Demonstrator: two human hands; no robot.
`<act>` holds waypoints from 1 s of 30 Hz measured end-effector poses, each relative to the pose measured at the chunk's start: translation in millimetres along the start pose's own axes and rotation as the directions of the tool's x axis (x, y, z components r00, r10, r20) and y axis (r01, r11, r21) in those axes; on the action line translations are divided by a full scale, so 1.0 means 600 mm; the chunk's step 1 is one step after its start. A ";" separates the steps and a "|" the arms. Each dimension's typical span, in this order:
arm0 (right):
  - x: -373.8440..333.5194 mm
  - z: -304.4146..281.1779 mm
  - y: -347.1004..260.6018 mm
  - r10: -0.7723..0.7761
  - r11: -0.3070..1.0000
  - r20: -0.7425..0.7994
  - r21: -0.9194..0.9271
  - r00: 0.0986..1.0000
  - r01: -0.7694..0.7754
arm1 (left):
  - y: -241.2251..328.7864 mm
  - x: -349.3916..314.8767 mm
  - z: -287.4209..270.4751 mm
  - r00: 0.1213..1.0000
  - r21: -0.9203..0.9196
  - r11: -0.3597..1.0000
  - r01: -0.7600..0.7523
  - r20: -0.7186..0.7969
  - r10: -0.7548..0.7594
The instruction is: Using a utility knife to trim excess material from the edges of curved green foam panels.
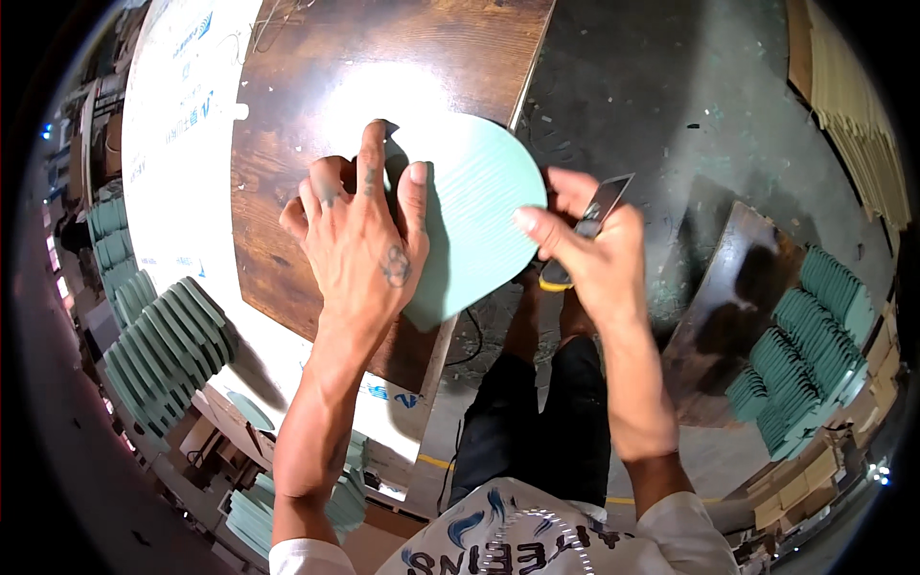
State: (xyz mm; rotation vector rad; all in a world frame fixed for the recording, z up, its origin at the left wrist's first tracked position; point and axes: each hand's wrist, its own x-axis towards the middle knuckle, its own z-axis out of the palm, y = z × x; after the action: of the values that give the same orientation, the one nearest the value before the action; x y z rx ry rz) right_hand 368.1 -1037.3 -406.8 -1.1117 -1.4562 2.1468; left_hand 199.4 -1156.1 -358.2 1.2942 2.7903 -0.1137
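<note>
A pale green, round-edged flat panel (484,216), finely ridged and foam-like, lies over the right edge of the brown wooden board. My left hand (364,230) is at the panel's left side, index finger and thumb stretched out, the other fingers bent. Its palm hides that side of the panel. My right hand (609,254) is closed around a utility knife (604,199), whose dark blade points up and away from the panel. The right thumb rests on the panel's right rim, with fingers behind it, so this hand grips the edge too.
The brown board (287,225) lies on a white printed sheet (182,144). Stacks of green panels stand at the left (172,350) and on a wooden board at the right (805,345). Tan sheets (853,115) lean at the far right. Scraps dot the grey floor (623,86).
</note>
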 end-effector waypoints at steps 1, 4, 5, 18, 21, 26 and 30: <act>0.012 -0.005 -0.008 -0.048 0.999 -0.004 -0.003 0.999 0.048 | -0.002 0.003 0.000 1.000 0.008 1.000 -0.005 -0.001 0.005; 0.023 -0.011 -0.020 -0.081 0.989 0.042 0.130 0.996 0.075 | -0.013 0.007 0.025 0.996 -0.201 0.979 -0.021 -0.087 0.003; 0.022 -0.010 -0.010 -0.052 0.985 0.054 0.166 0.997 0.043 | -0.020 0.006 0.032 0.997 -0.206 0.978 -0.021 -0.082 0.005; -0.081 0.035 0.038 -0.012 0.995 0.017 0.099 1.000 0.010 | -0.026 0.009 0.043 0.973 -0.340 0.938 -0.071 -0.229 -0.010; -0.063 0.022 0.040 0.066 0.993 0.037 0.097 0.997 -0.069 | -0.027 0.009 0.042 0.978 -0.341 0.939 -0.053 -0.209 -0.020; -0.017 0.001 0.037 0.025 0.983 -0.065 0.182 0.998 -0.013 | -0.031 0.013 0.053 0.966 -0.333 0.937 -0.106 -0.260 0.017; 0.023 -0.005 0.045 0.009 0.965 -0.099 0.261 0.995 0.018 | -0.028 0.011 0.048 0.981 -0.356 0.933 -0.058 -0.191 -0.012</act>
State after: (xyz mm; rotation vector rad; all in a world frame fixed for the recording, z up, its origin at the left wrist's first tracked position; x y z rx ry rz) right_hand 365.7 -1037.9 -437.2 -1.0976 -1.0923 2.1699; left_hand 182.8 -1164.5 -386.8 1.3003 2.7613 0.5282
